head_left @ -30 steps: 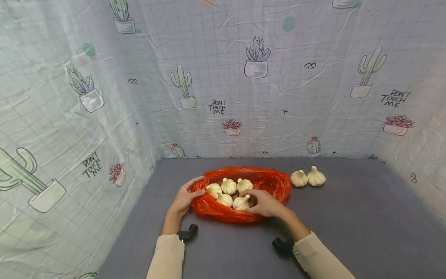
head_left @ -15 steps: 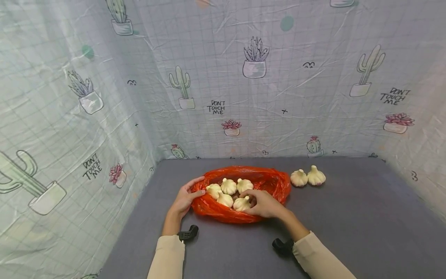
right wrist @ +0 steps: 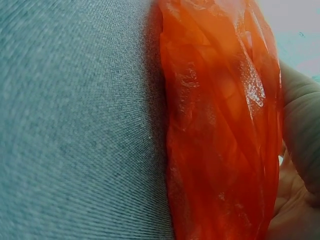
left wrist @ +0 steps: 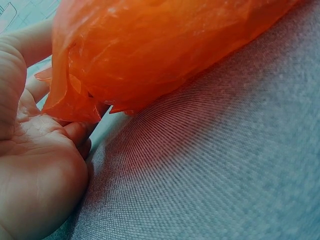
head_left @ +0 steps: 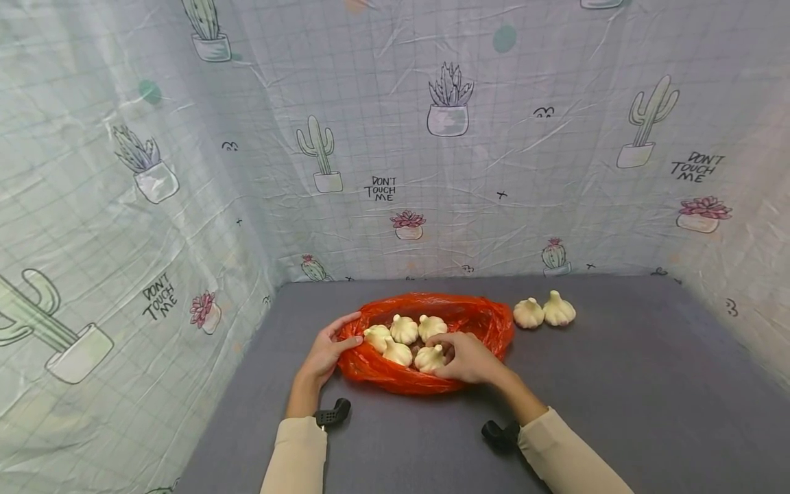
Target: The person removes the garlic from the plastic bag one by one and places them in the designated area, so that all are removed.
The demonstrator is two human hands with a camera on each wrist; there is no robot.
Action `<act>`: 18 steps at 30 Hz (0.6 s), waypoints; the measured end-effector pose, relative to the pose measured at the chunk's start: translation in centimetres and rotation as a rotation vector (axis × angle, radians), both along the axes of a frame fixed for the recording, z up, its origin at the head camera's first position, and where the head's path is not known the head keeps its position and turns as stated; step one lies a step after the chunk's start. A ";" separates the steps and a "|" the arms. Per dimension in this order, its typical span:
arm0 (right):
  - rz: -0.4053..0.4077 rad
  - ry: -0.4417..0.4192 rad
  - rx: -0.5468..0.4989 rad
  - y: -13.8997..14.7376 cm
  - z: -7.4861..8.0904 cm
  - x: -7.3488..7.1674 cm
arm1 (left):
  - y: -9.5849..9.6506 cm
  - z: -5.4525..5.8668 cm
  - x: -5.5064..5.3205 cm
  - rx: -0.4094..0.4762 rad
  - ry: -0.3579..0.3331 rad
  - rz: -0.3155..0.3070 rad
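A red plastic bag (head_left: 395, 376) lies wide open on the table, with several garlic bulbs (head_left: 404, 330) inside, mostly toward its left half. My left hand (head_left: 322, 353) grips the bag's left end, thumb over the rim and fingers along the outside. In the left wrist view, thin red plastic (left wrist: 140, 55) hangs by the palm. Reaching over the near rim, my right hand (head_left: 472, 358) holds a garlic bulb (head_left: 430, 359) low in the bag between thumb and fingers. The right wrist view shows the bag's wall (right wrist: 220, 130) covering the fingertips and that bulb.
Two more garlic bulbs (head_left: 559, 309) sit side by side on the grey table (head_left: 617, 398), just right of the bag. A curtain (head_left: 494, 171) printed with cacti hangs behind and at both sides. Black devices (head_left: 333, 413) are worn at both wrists.
The bulb in my right fingers has shifted very slightly to the right. Both hands and the bag stay almost where they were, and the head view has turned a little.
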State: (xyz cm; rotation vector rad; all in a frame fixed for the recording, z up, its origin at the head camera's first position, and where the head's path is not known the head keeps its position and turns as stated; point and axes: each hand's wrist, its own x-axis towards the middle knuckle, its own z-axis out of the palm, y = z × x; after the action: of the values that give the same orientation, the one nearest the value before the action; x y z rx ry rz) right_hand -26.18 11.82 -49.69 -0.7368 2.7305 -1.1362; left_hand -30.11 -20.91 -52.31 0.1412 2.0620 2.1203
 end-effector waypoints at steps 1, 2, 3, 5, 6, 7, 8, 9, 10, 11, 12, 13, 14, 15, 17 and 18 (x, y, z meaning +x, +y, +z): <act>-0.006 0.001 0.000 0.0 0.0 0.0 | 0.0 0.0 0.0 0.006 0.003 -0.002; -0.012 0.002 0.000 0.0 0.1 0.0 | 0.0 0.0 0.0 0.013 0.004 -0.006; -0.016 0.001 -0.001 0.0 0.1 0.0 | 0.0 0.0 0.0 0.018 0.007 -0.009; -0.024 0.001 -0.008 0.0 0.2 0.0 | 0.0 -0.1 -0.1 0.030 0.007 -0.016; -0.026 0.001 -0.013 0.0 0.2 0.0 | -0.1 -0.1 -0.1 0.029 0.008 -0.019; -0.027 0.002 -0.016 0.1 0.3 0.0 | -0.1 -0.2 -0.1 0.026 0.010 -0.022; -0.027 0.003 -0.020 0.1 0.3 0.0 | -0.1 -0.2 -0.1 0.023 0.010 -0.023; -0.028 0.001 -0.025 0.1 0.4 0.0 | -0.1 -0.2 -0.1 0.019 0.010 -0.022; -0.031 0.001 -0.029 0.2 0.4 0.0 | -0.1 -0.2 -0.1 0.015 0.010 -0.023; -0.034 0.001 -0.031 0.2 0.5 0.0 | -0.1 -0.2 -0.1 0.012 0.009 -0.022; -0.038 -0.003 -0.032 0.2 0.5 0.0 | -0.1 -0.2 -0.1 0.008 0.008 -0.022; -0.043 -0.005 -0.031 0.3 0.6 0.0 | -0.1 -0.2 -0.1 0.003 0.007 -0.022; -0.048 -0.006 -0.030 0.3 0.7 0.0 | -0.1 -0.2 -0.1 0.002 0.007 -0.022; -0.054 -0.007 -0.030 0.3 0.8 -0.1 | -0.1 -0.1 0.0 0.002 0.006 -0.022; -0.063 -0.008 -0.030 0.4 1.0 -0.1 | -0.1 -0.1 -0.1 0.004 0.003 -0.023; -0.064 -0.008 -0.032 0.5 1.2 -0.1 | 0.0 0.0 -0.1 0.005 0.003 -0.023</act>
State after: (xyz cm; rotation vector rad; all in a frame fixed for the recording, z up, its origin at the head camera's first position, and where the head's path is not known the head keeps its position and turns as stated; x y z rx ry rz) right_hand -26.27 12.32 -48.51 -0.6523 2.7541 -1.1959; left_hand -30.18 -20.95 -52.35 0.1685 2.0473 2.1131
